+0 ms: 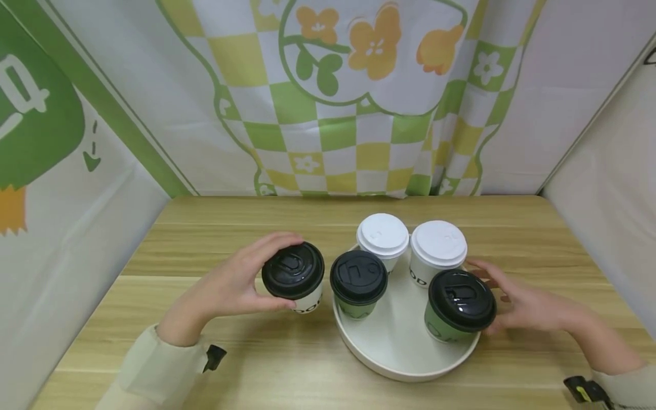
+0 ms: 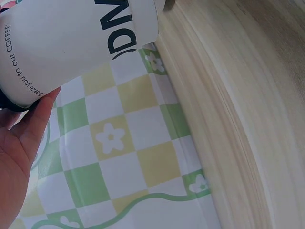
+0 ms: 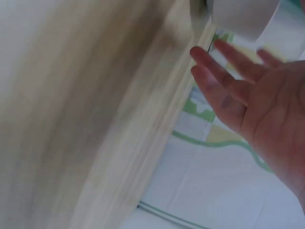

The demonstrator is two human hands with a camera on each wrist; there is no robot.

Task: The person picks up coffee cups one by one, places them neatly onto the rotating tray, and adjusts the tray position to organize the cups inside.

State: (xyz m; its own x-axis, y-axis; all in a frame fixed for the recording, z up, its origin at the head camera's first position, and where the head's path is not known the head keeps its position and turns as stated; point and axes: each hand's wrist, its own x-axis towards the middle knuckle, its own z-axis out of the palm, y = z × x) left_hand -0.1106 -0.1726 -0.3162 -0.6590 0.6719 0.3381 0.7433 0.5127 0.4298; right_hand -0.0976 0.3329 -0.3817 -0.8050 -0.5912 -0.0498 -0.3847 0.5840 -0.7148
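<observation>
My left hand (image 1: 233, 282) grips a white paper coffee cup with a black lid (image 1: 294, 272), fingers and thumb on either side, left of the round tray. Lettering on this white cup (image 2: 71, 43) shows large in the left wrist view. On the tray (image 1: 394, 347) stand a small green cup with a black lid (image 1: 359, 279), a larger green cup with a black lid (image 1: 458, 307) and two white-lidded cups. By the tray's right edge, my right hand (image 1: 533, 304) has its fingers spread beside the larger green cup. The right wrist view shows nothing in this hand (image 3: 262, 95).
The white-lidded cups (image 1: 383, 234) (image 1: 438, 245) stand side by side at the tray's back. Under the tray lies a wooden table (image 1: 205, 364), which meets a checkered cloth (image 1: 338, 136) at its far edge. White fabric walls rise on both sides.
</observation>
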